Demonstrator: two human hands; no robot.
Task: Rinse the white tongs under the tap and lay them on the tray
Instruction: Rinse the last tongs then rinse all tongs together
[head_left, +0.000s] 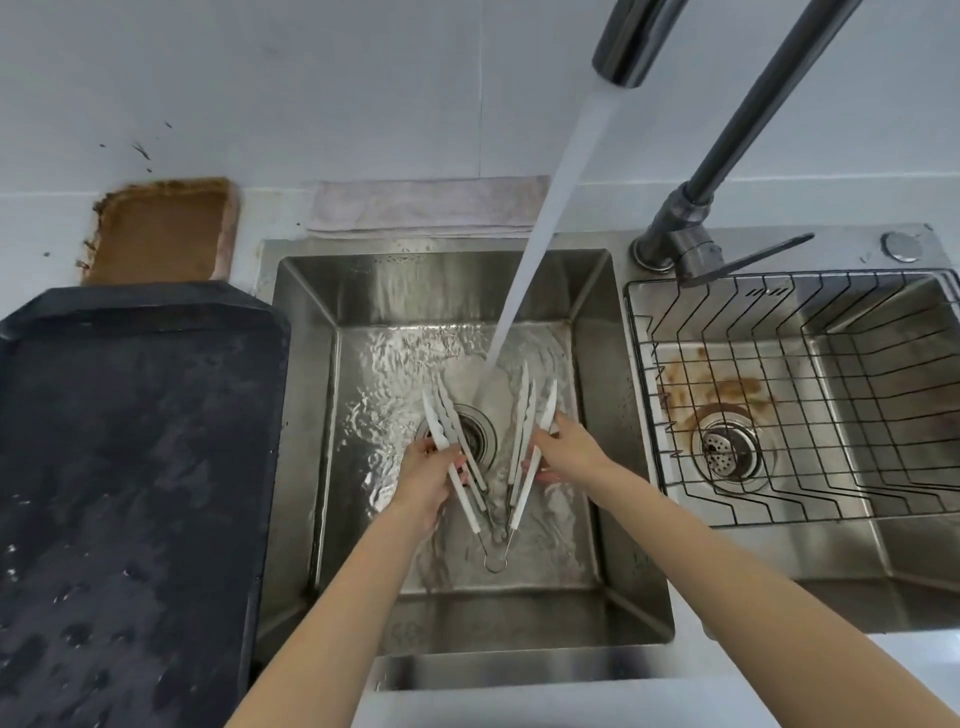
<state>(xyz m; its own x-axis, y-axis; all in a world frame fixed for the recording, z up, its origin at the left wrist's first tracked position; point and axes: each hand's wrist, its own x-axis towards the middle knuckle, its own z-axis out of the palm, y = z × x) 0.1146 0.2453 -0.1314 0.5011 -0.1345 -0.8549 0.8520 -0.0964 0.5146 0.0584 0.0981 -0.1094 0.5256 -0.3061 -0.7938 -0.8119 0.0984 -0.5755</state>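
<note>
White tongs (521, 415) are spread wide in a V over the left sink basin (301, 415), their metal hinge toward me near the basin floor. My left hand (427, 480) grips the left arm of the tongs. My right hand (563, 449) holds the right arm. Water runs from the tap spout (631, 47) in a stream (545, 208) that lands between the two arms, just above the drain. A dark wet tray (130, 467) lies on the counter left of the sink.
A wire rack (779, 395) sits in the right basin, above a stained floor and a second drain. The tap lever (748, 257) points right. A folded cloth (426, 205) and a brown board (161, 228) lie behind the sink and tray.
</note>
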